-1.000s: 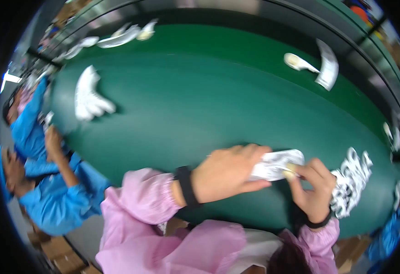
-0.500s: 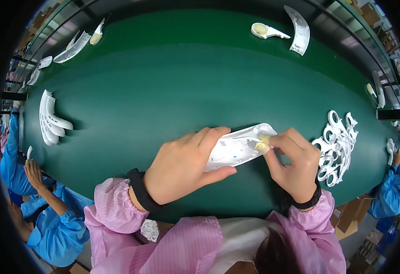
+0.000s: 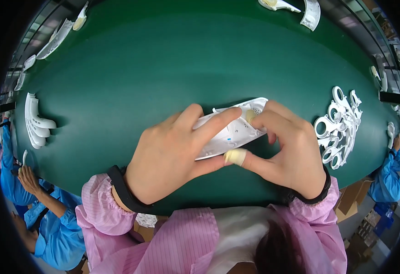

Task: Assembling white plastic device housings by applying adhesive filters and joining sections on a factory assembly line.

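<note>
A white curved plastic shell (image 3: 236,133), hollow side up, is tilted between my two hands above the green table. Small ribs, a perforated patch and a tiny blue mark show inside it. My left hand (image 3: 165,153) grips the shell's left end, index finger laid across its inside and thumb along the near edge. At the right end, my right hand (image 3: 293,146) curls its fingers over the shell. Its thumb, wrapped in pale yellow tape, presses at the near edge against my left thumb tip. Yellow also shows at the right index fingertip. Both wrists wear black bands.
White ring-ended plastic parts (image 3: 339,130) lie heaped at the right. Several nested curved white pieces (image 3: 37,123) sit at the left. More shells and handle-shaped parts (image 3: 277,5) line the table's far side. Co-workers in blue (image 3: 56,228) work at both sides.
My right thumb has moved from the pinch over the shell down to its near edge. My left index finger now reaches across the inside. The view has shifted, with table items sitting higher.
</note>
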Demonstrator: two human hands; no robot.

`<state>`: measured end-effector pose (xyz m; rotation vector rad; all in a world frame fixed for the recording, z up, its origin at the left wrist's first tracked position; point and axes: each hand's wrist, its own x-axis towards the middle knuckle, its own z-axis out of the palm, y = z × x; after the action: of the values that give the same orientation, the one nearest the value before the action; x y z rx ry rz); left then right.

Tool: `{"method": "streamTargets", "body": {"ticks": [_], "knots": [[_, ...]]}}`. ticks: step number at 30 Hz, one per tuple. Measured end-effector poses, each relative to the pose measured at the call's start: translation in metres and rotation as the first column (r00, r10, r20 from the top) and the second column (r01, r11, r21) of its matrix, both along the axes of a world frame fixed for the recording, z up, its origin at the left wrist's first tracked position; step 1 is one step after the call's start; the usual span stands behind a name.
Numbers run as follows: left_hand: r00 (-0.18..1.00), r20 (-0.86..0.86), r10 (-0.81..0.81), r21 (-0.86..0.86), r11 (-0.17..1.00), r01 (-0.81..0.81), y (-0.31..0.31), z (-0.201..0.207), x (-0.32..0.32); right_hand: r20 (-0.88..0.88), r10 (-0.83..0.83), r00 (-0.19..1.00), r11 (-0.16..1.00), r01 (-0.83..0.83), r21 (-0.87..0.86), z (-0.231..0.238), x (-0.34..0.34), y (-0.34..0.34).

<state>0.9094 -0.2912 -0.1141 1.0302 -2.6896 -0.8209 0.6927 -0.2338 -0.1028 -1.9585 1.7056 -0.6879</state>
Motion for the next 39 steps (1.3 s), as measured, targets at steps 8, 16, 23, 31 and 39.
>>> {"method": "streamTargets", "body": {"ticks": [8, 16, 23, 31, 39], "knots": [[1.0, 0.004, 0.002, 0.014, 1.0, -0.002, -0.002, 0.0, 0.0, 0.16, -0.049, 0.986, 0.996, 0.037, 0.08, -0.016, -0.016, 0.002], [0.999, -0.005, -0.039, 0.057, 0.998, 0.039, -0.005, -0.002, 0.002, -0.182, 0.025, 0.983, 0.952, -0.079, -0.297, -0.017, -0.014, 0.012], [0.993, -0.115, 0.016, 0.052, 0.999, -0.01, -0.005, -0.012, 0.007, 0.173, -0.148, 0.974, 0.981, 0.166, -0.097, -0.015, -0.009, 0.007], [0.995, -0.065, 0.08, 0.138, 0.988, -0.07, -0.005, -0.016, 0.008, 0.015, 0.027, 1.0, 0.958, -0.022, -0.287, -0.015, -0.012, 0.013], [0.996, -0.082, -0.025, 0.051, 0.998, 0.03, -0.009, -0.015, 0.011, -0.052, -0.074, 0.996, 0.975, 0.061, -0.216, -0.015, -0.015, 0.009]]}}
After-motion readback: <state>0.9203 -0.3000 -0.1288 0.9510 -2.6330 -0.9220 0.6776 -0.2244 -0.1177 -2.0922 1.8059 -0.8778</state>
